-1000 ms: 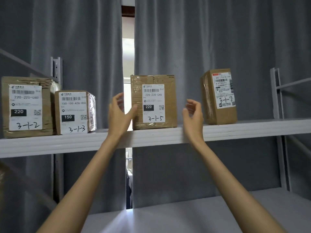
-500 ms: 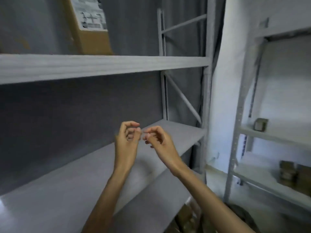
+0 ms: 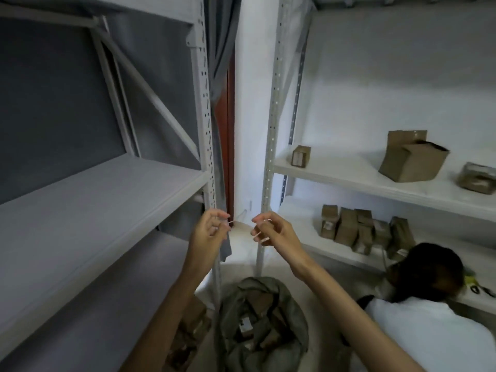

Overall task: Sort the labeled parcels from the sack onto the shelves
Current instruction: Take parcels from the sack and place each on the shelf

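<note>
A grey shelf unit [image 3: 102, 200] is being shown on the left, its boards bare and a dark curtain [image 3: 53, 98] hanging behind it. Just right of its perforated upright, the left hand [image 3: 208, 234] is being held up in the air with the fingers loosely curled and nothing gripped in it. A little apart from it, at the same height, the right hand [image 3: 276, 233] is being held likewise, the fingers half bent and the palm empty; the two hands are not touching. Below and between the forearms, an olive sack [image 3: 264, 326] is lying open on the floor, and brown parcels [image 3: 257, 304] are being seen inside its mouth, with more cardboard lying just left of it at the foot of the left unit. Further right, a white shelf unit [image 3: 349, 181] is carrying a small box [image 3: 301, 156], a larger open-flapped box [image 3: 413, 159] and a wrapped packet [image 3: 477, 178] on one board, and a row of upright parcels [image 3: 365, 228] on the board beneath. At the far right, another person [image 3: 429, 304] in a white top is crouching low beside that unit.
</note>
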